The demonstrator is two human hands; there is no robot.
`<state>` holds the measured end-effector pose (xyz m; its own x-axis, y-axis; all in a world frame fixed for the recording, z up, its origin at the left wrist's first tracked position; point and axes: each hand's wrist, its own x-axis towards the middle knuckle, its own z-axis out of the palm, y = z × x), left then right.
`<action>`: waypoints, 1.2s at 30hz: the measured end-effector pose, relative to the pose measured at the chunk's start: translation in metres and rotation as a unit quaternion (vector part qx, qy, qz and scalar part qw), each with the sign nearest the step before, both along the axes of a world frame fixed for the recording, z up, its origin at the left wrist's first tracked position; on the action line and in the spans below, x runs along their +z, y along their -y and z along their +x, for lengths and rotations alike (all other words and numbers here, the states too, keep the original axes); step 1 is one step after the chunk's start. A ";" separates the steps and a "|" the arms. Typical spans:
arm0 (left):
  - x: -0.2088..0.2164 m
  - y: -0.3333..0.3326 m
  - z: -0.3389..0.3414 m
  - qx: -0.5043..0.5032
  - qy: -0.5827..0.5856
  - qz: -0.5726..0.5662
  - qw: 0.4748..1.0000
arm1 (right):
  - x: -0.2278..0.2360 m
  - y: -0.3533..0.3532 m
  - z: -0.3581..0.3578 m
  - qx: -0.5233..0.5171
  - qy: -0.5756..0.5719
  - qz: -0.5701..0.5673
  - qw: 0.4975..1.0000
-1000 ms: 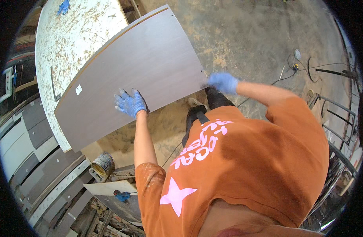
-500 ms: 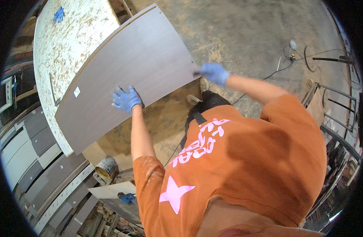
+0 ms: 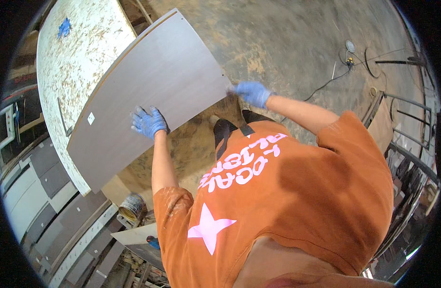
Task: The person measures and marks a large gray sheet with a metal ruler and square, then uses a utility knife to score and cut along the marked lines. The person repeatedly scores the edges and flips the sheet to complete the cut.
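My right grip is curled around a dark object, too blurred to name, at the right corner of the grey panel. My left grip lies spread on it. The panel overlaps a stained white counter bearing a crumpled blue glove.

Can see crumpled blue glove on white, brown-speckled worktop. At left, stacked flat grey and white boards; lower left, stained cylindrical can. On stained grey concrete floor, thin black cable up to small yellow-and-black connector, round pale disc just beyond, thin white rod near. Far right, dark metal tube frame.
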<state>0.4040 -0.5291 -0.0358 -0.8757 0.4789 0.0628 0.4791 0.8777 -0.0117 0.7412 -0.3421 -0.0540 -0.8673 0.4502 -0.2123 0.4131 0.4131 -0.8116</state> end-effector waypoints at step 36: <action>0.010 0.016 -0.025 -0.230 0.049 0.049 0.971 | -0.046 0.116 -0.047 -0.327 -0.006 0.224 0.918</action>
